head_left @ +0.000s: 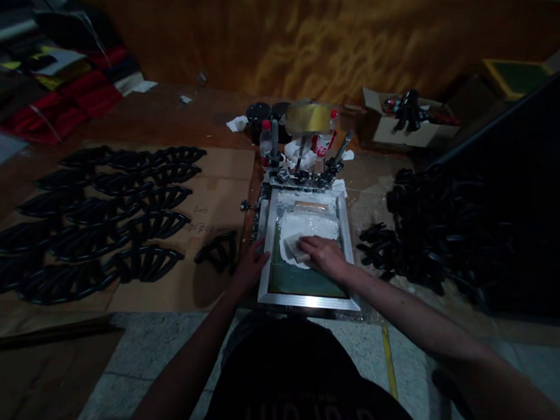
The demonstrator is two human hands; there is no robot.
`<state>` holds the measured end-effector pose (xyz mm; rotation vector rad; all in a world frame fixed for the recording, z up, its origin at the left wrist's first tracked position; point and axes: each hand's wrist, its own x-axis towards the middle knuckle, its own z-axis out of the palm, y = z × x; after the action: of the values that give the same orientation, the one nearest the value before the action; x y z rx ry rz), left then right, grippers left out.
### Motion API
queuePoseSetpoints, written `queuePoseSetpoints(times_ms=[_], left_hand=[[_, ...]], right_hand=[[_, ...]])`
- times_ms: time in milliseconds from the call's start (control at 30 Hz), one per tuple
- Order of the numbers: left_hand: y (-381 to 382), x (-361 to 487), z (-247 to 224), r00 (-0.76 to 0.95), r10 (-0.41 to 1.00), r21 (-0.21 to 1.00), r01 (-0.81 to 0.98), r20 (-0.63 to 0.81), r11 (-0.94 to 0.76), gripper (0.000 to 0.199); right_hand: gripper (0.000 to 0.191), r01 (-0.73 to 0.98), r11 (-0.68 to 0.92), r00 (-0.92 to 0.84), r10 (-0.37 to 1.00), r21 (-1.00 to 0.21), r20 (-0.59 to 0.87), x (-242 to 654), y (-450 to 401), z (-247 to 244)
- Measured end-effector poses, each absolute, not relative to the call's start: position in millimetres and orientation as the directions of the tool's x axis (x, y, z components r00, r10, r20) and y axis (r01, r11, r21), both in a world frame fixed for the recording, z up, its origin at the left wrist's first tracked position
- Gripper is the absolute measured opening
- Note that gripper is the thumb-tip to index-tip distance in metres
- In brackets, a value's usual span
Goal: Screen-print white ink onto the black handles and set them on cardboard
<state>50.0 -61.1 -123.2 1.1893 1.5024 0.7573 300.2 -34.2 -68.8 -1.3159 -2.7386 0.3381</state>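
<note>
Screen frame of silver aluminium [307,300] was observed lying flat on the worktop [164,119], its green mesh [302,283] smeared with white ink [308,226]. Right hand [323,257] was placed over the mesh, fingers clenched down on a folded white rag [294,248]. Left hand [251,267] was held open, fingers released against the frame's left rim. Black moulded plastic pieces [145,263] were laid in rows on brown cardboard [213,176] to the left; a heap of similar black pieces [379,246] was piled to the right.
</note>
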Motion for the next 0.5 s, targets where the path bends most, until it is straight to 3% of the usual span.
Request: queuePoseSetpoints(times_ms=[100, 200, 333, 433, 500], left_hand=[[-62.1, 50.9, -119.1, 0.014, 0.951, 0.912, 0.289, -0.308, 0.291, 0.059], [-62.5, 48.6, -110.5, 0.007, 0.946, 0.893, 0.332, -0.325, 0.305, 0.061], [-62.1, 42.0, -82.8, 0.011, 0.959, 0.907, 0.327, -0.283, 0.264, 0.057], [-58.0, 42.0, -49.6, -0.016, 0.979, 0.936, 0.291, -0.205, 0.200, 0.045], [-49.8, 47.0, -24.4, -0.039, 0.990, 0.956, 0.256, -0.137, 0.142, 0.047]], right_hand=[[0.034, 0.712, 0.632, -0.667, 0.745, -0.305, -0.012, 303.6, -44.5, -77.8], [0.038, 0.761, 0.536, -0.567, 0.823, -0.365, 0.027, 296.5, -22.9, -64.0], [0.054, 0.867, 0.329, -0.305, 0.944, -0.373, 0.123, 300.8, 42.0, -26.9], [0.048, 0.875, 0.197, -0.068, 0.955, -0.443, 0.290, 346.2, 74.0, -10.0], [0.042, 0.842, 0.128, 0.094, 0.922, -0.524, 0.376, 382.2, 74.8, -12.9]])
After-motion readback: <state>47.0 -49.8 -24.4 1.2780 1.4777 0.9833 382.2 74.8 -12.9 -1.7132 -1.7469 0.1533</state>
